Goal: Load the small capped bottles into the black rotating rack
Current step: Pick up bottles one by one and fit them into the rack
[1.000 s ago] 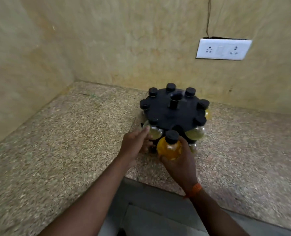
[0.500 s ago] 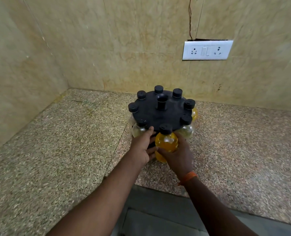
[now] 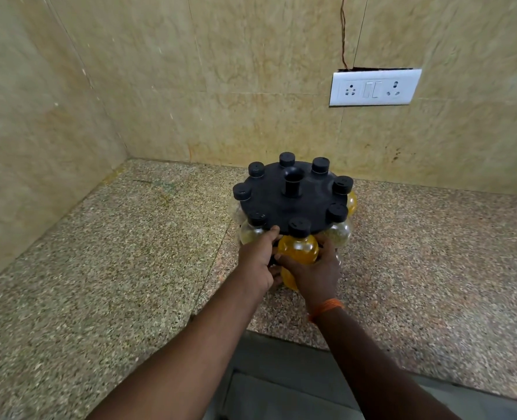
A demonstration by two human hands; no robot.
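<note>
Capped bottles (image 3: 298, 249) ringing black rack (image 3: 281, 201)

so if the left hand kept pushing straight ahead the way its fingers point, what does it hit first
Most likely the pale capped bottle at the rack's near-left slot: the left hand points up toward it, fingertips almost at its shoulder. The black rack top lies just beyond. Depth is hard to judge.

We note the orange bottle (image 3: 299, 252) has moved from in front of the black rack (image 3: 287, 201), where it was held clear a second ago, to the rack's near edge, its cap (image 3: 299, 227) now level with the top disc. The right hand (image 3: 314, 268) has followed it in, wrapped around its lower body. The left hand (image 3: 258, 256) has shifted from the neighbouring clear bottle (image 3: 251, 233) to beside the orange one, fingers against the rack.
</note>
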